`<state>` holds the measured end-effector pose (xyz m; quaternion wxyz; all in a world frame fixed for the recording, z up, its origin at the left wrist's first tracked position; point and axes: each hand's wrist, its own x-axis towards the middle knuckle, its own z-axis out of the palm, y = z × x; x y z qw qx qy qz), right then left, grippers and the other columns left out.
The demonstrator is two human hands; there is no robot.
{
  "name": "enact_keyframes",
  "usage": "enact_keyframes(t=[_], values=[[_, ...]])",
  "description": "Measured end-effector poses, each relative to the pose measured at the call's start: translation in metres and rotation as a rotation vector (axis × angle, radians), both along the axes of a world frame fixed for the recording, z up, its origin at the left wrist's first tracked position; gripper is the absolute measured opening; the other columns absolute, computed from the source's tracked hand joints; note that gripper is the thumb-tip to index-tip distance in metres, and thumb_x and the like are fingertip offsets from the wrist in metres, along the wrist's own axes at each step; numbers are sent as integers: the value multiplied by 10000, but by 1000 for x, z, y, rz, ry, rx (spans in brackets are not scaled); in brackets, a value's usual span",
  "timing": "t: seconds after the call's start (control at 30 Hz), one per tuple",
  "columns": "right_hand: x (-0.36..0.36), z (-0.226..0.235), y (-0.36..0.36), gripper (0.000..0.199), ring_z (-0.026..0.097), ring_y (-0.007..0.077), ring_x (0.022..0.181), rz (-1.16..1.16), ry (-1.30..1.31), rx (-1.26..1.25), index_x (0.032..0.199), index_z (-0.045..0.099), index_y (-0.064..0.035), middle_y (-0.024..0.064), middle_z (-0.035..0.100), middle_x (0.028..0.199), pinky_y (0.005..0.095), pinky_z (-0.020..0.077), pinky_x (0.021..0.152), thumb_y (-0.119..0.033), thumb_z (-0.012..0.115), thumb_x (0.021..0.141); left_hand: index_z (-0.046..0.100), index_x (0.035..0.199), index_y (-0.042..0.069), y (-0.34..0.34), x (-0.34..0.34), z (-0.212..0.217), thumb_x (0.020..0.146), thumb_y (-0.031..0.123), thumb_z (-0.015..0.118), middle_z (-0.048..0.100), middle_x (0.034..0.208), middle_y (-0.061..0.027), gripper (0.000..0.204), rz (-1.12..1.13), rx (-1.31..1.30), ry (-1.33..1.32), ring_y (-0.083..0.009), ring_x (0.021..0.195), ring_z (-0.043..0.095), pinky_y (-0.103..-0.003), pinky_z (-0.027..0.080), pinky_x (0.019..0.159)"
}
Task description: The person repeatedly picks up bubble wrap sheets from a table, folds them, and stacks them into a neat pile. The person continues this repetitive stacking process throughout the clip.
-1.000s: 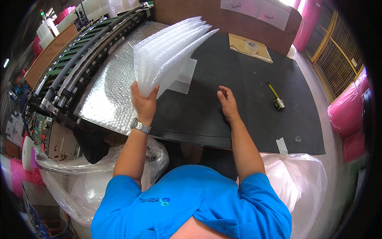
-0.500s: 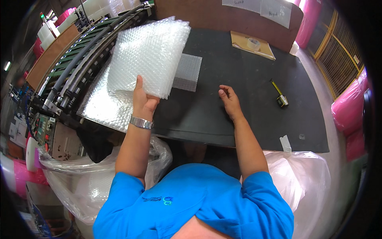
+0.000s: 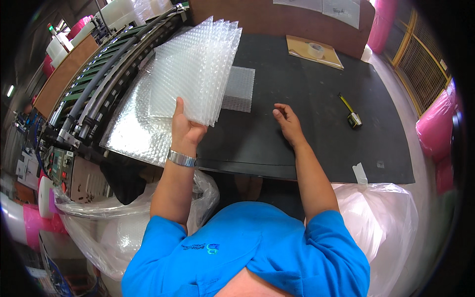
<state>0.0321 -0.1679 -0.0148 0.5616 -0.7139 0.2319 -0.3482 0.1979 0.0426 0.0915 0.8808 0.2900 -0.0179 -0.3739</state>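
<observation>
With my left grip [image 3: 188, 132] I clasp the near edge of the sheets [image 3: 185, 74], which fan up and away from it above the surface [image 3: 282, 74], long axis leaning slightly right. My right grip [image 3: 288, 122], farther from them, hovers loosely curled, empty.

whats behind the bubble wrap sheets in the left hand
Past the edges of the sheets, parts of a silvery bubble sheet, a small bubble-wrap piece and the black tabletop show; whatever the sheets cover can't be made out.
</observation>
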Motion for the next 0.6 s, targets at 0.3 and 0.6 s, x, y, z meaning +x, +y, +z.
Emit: enact_keyframes(t=[0.3, 0.6], values=[[-1, 7, 4, 376, 520, 138, 904, 2, 4, -13, 1068, 518, -34, 61, 560, 968, 262, 406, 807, -315, 580, 827, 455, 1169, 48, 9, -8, 2, 873, 432, 416, 538, 1112, -116, 486, -138, -90, 40, -253, 990, 540, -368, 466, 818], [-1, 67, 47, 362, 496, 118, 946, 184, -247, 235, 1122, 486, -91, 16, 540, 1002, 276, 374, 820, -350, 503, 869, 463, 1161, 60, 11, -12, -11, 869, 442, 416, 542, 1112, -107, 483, -351, -241, 49, -250, 998, 538, -369, 460, 829]])
